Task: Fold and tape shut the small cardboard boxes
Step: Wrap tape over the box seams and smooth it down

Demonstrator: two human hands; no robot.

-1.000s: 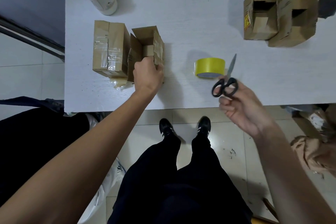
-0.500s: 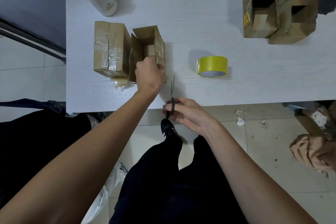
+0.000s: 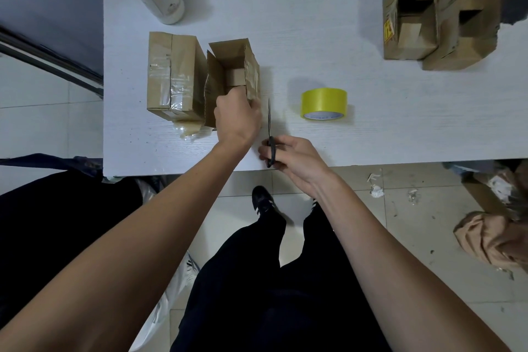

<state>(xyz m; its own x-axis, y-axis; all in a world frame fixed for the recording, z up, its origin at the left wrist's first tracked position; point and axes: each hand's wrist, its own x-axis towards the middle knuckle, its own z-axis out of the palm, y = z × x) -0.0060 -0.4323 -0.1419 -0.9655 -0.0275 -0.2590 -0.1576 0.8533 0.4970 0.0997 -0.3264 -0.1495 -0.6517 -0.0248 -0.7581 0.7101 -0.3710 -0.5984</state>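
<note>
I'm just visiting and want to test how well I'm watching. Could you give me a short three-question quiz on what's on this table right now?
1. True or false: the yellow tape roll lies to the right of the open cardboard box that the left hand holds.
2. What does the right hand grip? A) tape roll B) scissors C) bottle
3. Fill in: the taped box stands on the open box's ____ side.

Key
1. True; bare white table lies between them.
2. B; the scissors point away from the person, blade beside the left hand.
3. Left; whether the two boxes touch cannot be told.
</note>
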